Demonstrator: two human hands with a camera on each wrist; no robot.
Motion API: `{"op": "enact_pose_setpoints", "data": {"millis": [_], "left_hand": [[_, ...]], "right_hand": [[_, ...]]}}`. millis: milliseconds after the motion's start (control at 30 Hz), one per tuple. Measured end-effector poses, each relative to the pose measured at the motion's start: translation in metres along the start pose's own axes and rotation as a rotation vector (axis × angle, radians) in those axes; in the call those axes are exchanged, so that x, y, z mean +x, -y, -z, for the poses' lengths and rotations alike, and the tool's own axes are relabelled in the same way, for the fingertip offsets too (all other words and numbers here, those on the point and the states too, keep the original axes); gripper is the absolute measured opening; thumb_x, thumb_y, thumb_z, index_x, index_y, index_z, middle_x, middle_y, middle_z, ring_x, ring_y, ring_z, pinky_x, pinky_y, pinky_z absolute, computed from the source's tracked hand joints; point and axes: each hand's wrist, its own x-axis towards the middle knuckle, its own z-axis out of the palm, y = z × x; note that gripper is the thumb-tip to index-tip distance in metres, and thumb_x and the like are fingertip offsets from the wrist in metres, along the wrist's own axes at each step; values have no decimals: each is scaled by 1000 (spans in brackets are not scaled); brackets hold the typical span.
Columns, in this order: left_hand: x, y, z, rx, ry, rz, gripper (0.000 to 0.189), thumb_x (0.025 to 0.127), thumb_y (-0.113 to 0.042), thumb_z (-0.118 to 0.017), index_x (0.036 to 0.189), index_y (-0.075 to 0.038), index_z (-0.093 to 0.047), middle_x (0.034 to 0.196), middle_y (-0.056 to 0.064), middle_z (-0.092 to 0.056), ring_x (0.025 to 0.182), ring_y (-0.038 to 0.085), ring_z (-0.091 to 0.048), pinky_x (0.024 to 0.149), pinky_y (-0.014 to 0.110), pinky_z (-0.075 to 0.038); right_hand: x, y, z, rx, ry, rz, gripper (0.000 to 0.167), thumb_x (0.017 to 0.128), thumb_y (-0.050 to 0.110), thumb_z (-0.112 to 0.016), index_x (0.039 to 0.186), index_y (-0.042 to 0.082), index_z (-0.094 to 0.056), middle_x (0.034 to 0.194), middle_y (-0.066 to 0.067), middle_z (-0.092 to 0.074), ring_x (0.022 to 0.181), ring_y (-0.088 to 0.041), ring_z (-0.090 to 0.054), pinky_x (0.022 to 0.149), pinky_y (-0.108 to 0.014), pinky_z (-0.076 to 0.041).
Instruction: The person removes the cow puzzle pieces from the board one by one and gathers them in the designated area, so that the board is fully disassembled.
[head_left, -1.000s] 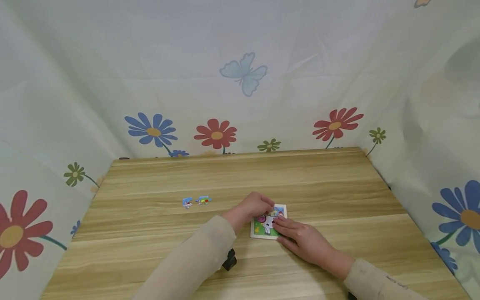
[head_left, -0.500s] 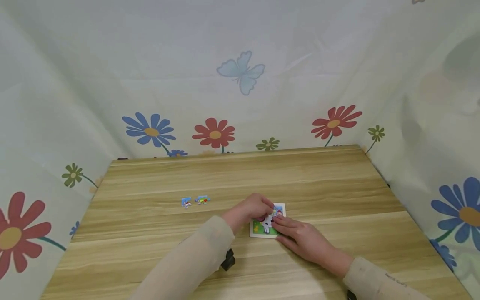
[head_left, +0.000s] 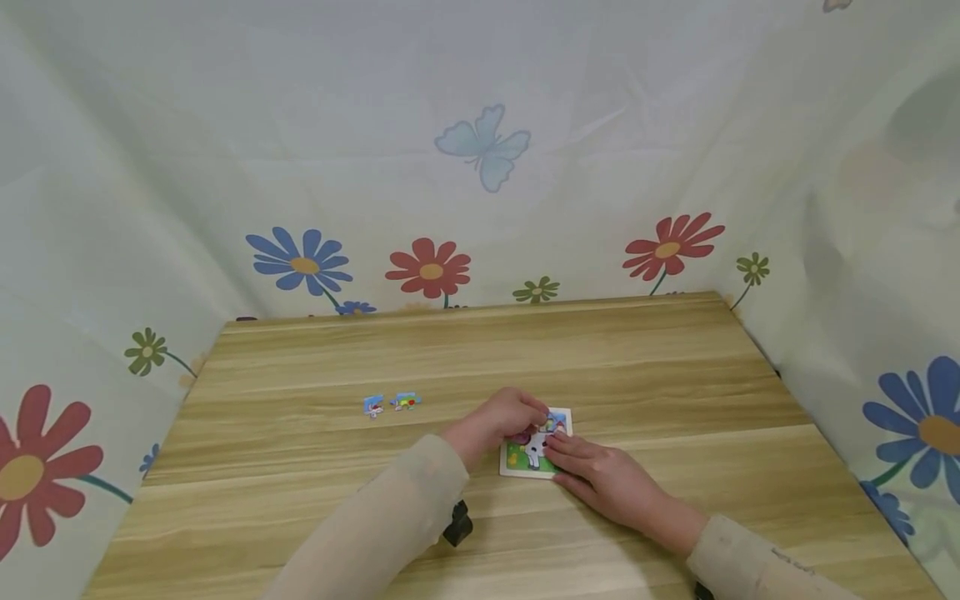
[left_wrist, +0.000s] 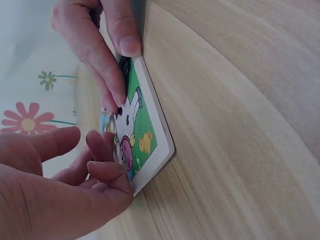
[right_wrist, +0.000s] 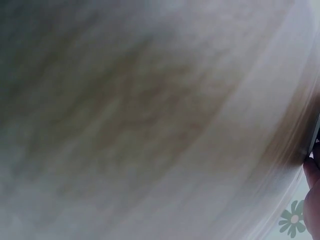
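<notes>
A small square jigsaw puzzle with a cow picture and a white border lies on the table right of the middle. My left hand reaches over its far left corner with bent fingers touching the picture. The left wrist view shows that hand's thumb apart from the fingers. Flat on the puzzle's right part are the fingers of my right hand, with its thumb tip at the near border. Printed on the picture are a white cow and a yellow duck; the far part is partly covered by the fingers.
Two loose jigsaw pieces, one blue and white and one with green and red, lie left of the hands. The wooden table meets a flower-print cloth at its back and sides.
Both hands stay in place on the puzzle, with only slight shifts of the left fingers. The whole head view has moved a little.
</notes>
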Motion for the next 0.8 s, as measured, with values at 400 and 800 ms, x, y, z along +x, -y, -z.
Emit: {"op": "enact_pose_setpoints", "data": {"millis": [400,800], "left_hand": [[-1,-4,-6,138,-106,-46,12,85,-16,-71,92,-7,-70,79,10,-67,67,16,-62,63,32,-51],[8,-2,-9,173,-163,-51,9,81,-17,-74,85,-10,-69,72,5,-66,61,13,-61,55,25,-48]], "right_hand": [[-1,0,-4,-15,-31,31,39,87,19,-69,124,8,-63,132,-8,-56,120,-24,-52,93,-42,-45],[-2,3,-4,-17,-29,59,37,87,14,-69,123,8,-64,131,-7,-56,120,-23,-53,92,-40,-45]]}}
